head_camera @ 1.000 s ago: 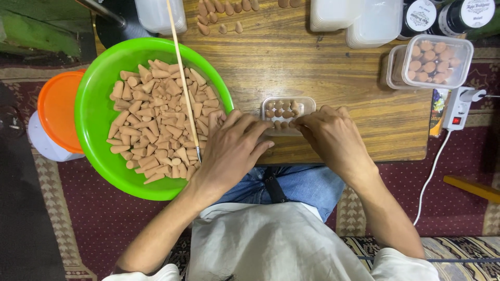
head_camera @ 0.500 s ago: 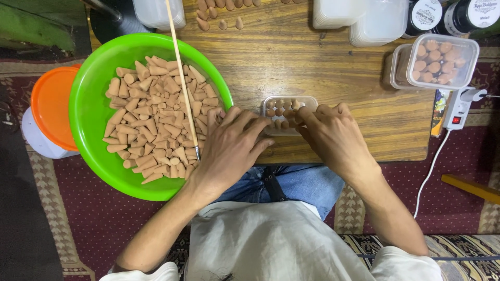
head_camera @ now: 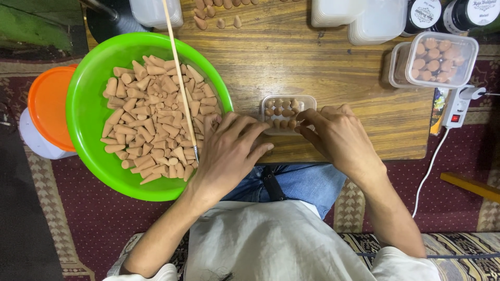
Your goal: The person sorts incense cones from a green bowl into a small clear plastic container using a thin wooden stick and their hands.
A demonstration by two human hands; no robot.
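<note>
- Head view, looking straight down on a low wooden table (head_camera: 333,62) over a dark red patterned rug (head_camera: 458,208).
- Small clear box (head_camera: 288,113) near the table's front edge, partly filled with brown cones standing in rows (exact count hard to tell).
- Left hand (head_camera: 229,151) lying palm down just left of the box, fingers (head_camera: 255,136) spread slightly and stretched toward it, tips touching or nearly touching its near left corner; nothing visibly gripped.
- Right hand (head_camera: 338,135) at the box's right side, fingers curled together at the front right corner, thumb and forefinger pinched close over the cones (whether a cone sits between them, impossible to tell).
- Big green bowl (head_camera: 88,104) left of the hands, hanging over the table's edge, heaped with loose brown cones (head_camera: 151,119).
- Thin wooden stick (head_camera: 179,78) lying slantwise across the bowl, lower end close to the left hand.
- Orange-lidded tub (head_camera: 47,112) on the rug, just left of the bowl.
- Filled lidded box (head_camera: 440,58) at the table's far right, resting on another like it.
- Few stray cones (head_camera: 219,15) along the far edge, empty clear tubs (head_camera: 359,15) beside them.
- White power strip (head_camera: 455,106) off the right edge, cable trailing down over the rug.
- Blue jeans and a pale shirt below the hands.
</note>
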